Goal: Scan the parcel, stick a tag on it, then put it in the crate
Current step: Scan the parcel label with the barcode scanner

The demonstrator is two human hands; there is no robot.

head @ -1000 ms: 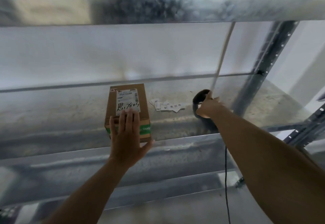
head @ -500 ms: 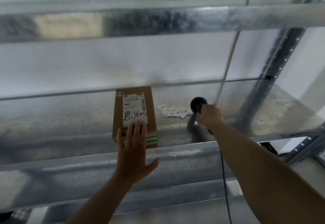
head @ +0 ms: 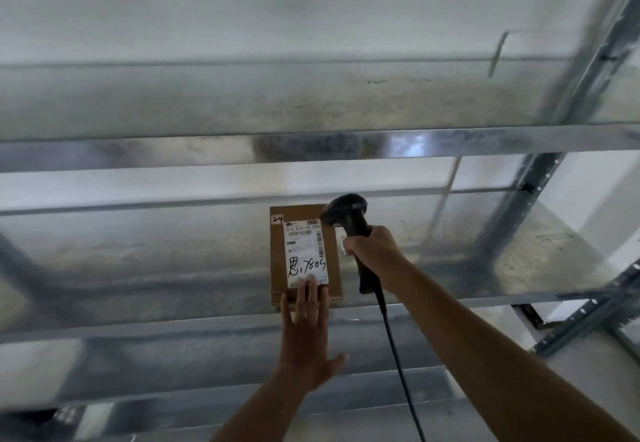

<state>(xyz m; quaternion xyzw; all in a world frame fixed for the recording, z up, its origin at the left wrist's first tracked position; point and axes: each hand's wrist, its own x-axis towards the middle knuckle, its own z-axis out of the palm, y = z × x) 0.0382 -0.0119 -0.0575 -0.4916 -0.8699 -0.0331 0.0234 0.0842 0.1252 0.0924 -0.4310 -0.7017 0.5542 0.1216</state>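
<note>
The parcel (head: 304, 254) lies flat under the open left hand's (head: 306, 334) fingertips — right hand (head: 372, 254) grips the scanner (head: 349, 219) beside it.

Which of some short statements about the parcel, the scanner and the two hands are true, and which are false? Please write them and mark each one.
1. The right hand grips the black scanner. True.
2. The left hand lifts the parcel off the shelf. False: it lies flat, open, fingers on the parcel's near end, and the parcel rests on the shelf.
3. The parcel's white label carries handwriting. True.
4. The scanner is cordless. False: a dark cable hangs from its handle.
</note>
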